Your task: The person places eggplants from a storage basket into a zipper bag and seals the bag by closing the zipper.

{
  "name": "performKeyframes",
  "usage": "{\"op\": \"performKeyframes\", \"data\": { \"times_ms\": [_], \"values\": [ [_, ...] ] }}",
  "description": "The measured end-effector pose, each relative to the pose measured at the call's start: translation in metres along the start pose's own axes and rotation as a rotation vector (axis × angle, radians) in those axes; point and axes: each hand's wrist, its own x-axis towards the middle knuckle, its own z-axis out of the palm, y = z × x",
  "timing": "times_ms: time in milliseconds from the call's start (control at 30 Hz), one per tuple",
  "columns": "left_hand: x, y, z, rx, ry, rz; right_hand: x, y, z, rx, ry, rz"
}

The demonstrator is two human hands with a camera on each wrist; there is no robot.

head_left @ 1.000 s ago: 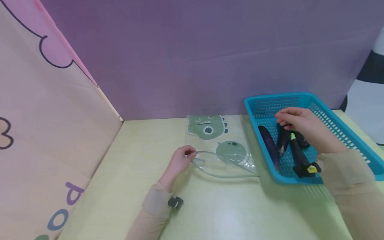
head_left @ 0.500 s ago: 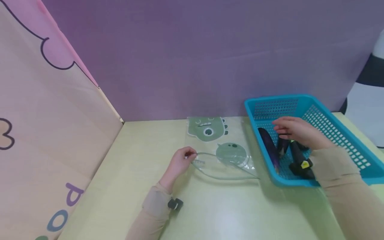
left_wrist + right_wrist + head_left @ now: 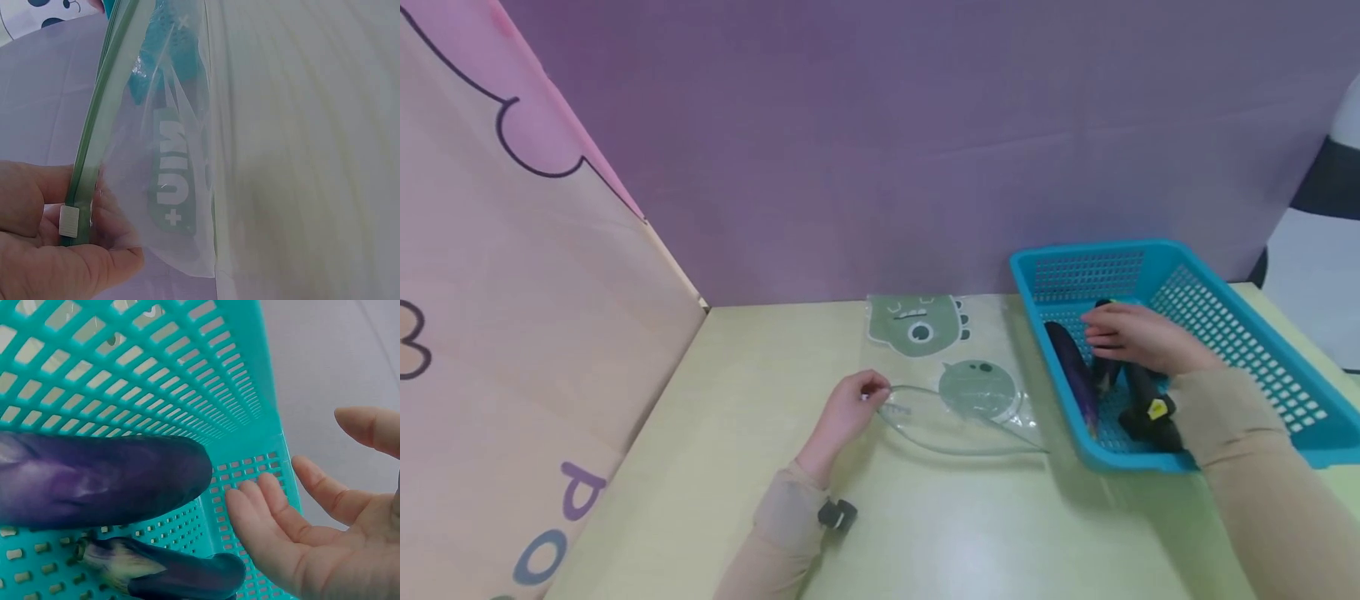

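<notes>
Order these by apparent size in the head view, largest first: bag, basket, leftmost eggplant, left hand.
1. Basket
2. Bag
3. Leftmost eggplant and left hand: they look too alike to rank.

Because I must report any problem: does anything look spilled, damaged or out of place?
Nothing stands out: the visible eggplants lie inside the blue basket, and the left hand pinches the clear bag at one end of its open mouth. I see no spill.

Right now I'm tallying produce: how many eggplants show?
At least 3, all in the basket: left one, along the left wall; middle one, partly behind the right hand; right one, near the cuff. The hand may hide more.
</notes>
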Motion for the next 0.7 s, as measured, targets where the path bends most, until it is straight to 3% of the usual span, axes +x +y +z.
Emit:
{"op": "performKeyframes", "data": {
  "times_ms": [267,700],
  "values": [
    [0.001,-0.002,0.001,0.001,-0.007,-0.011,0.004,0.006,0.003,-0.052,-0.04,0.007],
    [0.002,-0.003,0.001,0.013,0.0,-0.002,0.009,0.003,0.015,-0.265,0.009,0.021]
  ]
}}
